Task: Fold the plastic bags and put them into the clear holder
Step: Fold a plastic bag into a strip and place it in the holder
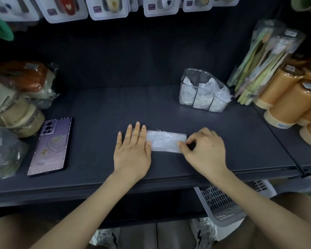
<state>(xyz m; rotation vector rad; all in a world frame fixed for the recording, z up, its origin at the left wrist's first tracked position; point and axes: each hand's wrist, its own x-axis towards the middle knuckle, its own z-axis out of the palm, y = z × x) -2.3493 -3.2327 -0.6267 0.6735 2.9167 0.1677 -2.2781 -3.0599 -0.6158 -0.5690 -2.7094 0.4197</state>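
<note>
Head view: looking down onto a dark shelf (115, 108).
Plastic bag (166, 141): folded into a flat strip, lying on the shelf near its front edge.
Hidden: its left end is under my left fingers and my right thumb covers its right corner; I cannot tell how many folds it has.
Left hand (133, 150): flat, fingers straight and slightly spread, pressing the strip's left end down.
Right hand (205, 150): fingers curled, thumb and forefinger pinching the strip's right end.
Clear holder (197, 71): further back on the right, well apart from the strip, white bags (212, 85) stuffed in its compartments.
Phone (50, 146): face down at the left.
</note>
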